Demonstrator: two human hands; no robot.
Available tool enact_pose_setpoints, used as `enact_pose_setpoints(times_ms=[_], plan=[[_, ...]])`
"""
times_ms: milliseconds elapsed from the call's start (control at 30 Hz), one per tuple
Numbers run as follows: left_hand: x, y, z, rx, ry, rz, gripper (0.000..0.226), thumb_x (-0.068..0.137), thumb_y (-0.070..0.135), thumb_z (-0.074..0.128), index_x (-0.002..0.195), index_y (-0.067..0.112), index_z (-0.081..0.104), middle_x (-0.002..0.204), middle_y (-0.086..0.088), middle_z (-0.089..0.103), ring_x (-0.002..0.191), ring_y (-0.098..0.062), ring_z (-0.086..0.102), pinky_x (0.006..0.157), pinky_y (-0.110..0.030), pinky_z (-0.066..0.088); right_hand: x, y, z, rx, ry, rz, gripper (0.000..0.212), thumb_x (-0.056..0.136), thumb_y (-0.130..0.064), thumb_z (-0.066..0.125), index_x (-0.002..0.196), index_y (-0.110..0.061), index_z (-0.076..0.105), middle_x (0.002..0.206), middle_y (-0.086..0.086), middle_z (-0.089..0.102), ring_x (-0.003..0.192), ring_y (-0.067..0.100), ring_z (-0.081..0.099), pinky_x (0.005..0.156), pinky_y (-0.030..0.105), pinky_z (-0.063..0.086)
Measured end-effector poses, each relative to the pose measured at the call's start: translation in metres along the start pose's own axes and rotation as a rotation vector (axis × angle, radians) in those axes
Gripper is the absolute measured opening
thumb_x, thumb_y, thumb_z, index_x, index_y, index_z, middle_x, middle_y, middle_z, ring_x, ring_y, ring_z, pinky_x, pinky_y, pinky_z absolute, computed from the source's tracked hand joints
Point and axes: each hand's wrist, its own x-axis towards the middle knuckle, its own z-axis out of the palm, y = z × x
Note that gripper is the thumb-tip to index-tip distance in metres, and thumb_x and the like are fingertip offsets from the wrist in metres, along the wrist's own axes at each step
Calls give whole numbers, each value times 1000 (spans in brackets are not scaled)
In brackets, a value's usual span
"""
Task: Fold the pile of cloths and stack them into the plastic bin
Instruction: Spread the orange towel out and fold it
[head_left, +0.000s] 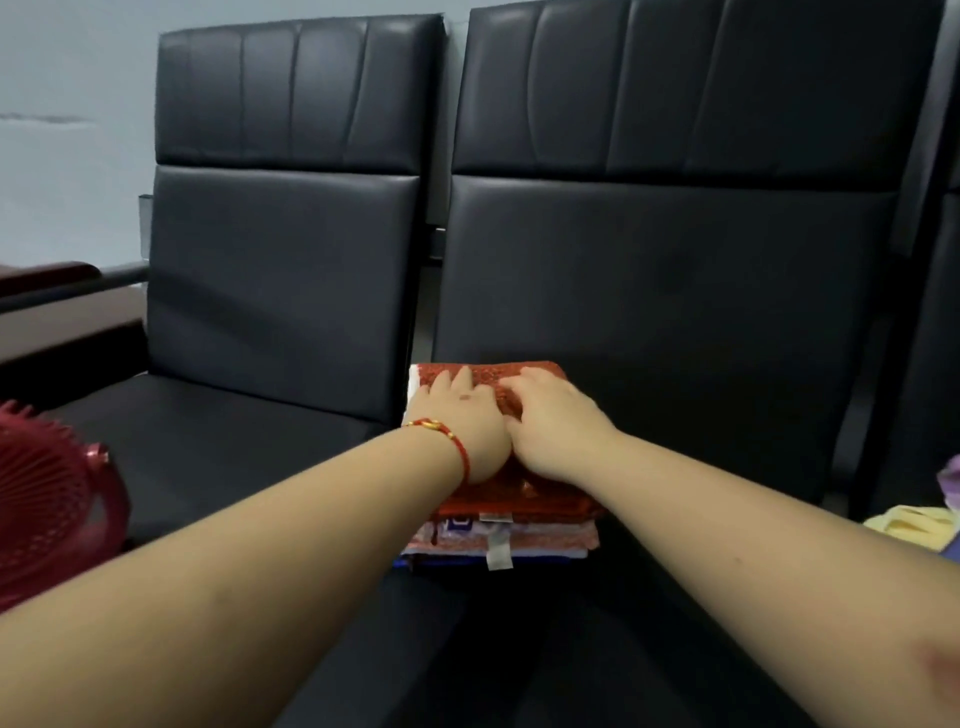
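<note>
A stack of folded cloths (493, 535) lies on a black seat, with a red patterned cloth (524, 374) on top and white, blue and pink layers beneath. My left hand (462, 421), with a red bracelet at the wrist, presses flat on the red cloth. My right hand (550, 421) rests beside it on the same cloth, fingers slightly bent. A red plastic bin (52, 499) with a slatted rim shows at the left edge.
Black padded chairs (649, 291) stand side by side with tall backrests. Loose yellow and purple cloths (914, 525) lie at the right edge. A dark wooden surface (47, 332) sits at the far left.
</note>
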Motion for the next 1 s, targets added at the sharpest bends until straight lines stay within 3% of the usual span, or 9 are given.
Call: enact_pose_setpoints(times_ms=[100, 167, 533, 733, 833, 900, 1000], plan=[[3, -8, 38, 9, -117, -38, 62, 99, 38, 19, 152, 13, -1, 159, -9, -8, 147, -27, -5, 119, -41, 3, 6, 11, 34, -117, -176, 54, 58, 101, -44, 27, 153, -25, 10, 161, 3, -1, 148, 19, -2, 118, 40, 0], [8, -13, 52, -24, -106, -58, 62, 99, 39, 16, 152, 14, -4, 159, -10, -10, 147, -26, -7, 119, -41, 1, 14, 18, 47, -140, -198, 55, 58, 100, -45, 22, 153, -29, 5, 161, 1, -6, 147, 17, -6, 118, 43, -3], [47, -40, 58, -221, -217, -78, 61, 93, 51, 29, 149, 39, 11, 159, -12, -2, 146, -27, -5, 118, -48, 7, 48, 24, 48, -83, -331, 115, 56, 96, -47, 26, 150, -42, 10, 161, -3, -3, 148, 19, -4, 118, 48, 2], [28, -18, 40, 160, -269, -108, 68, 94, 57, 19, 151, 32, -7, 159, -13, -10, 146, -30, -9, 115, -55, -2, 37, -7, 44, -621, -270, 151, 60, 100, -44, 17, 154, -21, 6, 158, 14, 16, 146, 31, 10, 114, 55, -8], [15, 6, 10, 195, -262, -84, 74, 94, 48, 34, 153, 22, -2, 158, -15, -13, 145, -34, -10, 117, -52, -1, 18, -5, 31, -397, -204, 136, 61, 94, -35, 42, 149, -16, 24, 151, 11, 31, 142, 29, 22, 116, 52, 3], [1, 25, -6, 120, -160, -12, 67, 94, 32, 38, 153, 16, 9, 159, -14, -8, 146, -31, -5, 119, -46, 5, -10, 7, 22, -169, -84, 86, 54, 91, -36, 45, 142, -20, 37, 145, 5, 39, 138, 25, 31, 115, 48, 12], [-28, 66, -17, 53, -122, 130, 61, 94, 25, 40, 151, 16, 20, 160, -11, -2, 147, -28, 0, 119, -41, 9, -69, 28, 1, -65, 10, 67, 52, 91, -36, 48, 139, -19, 41, 144, 1, 39, 137, 22, 32, 116, 42, 16]])
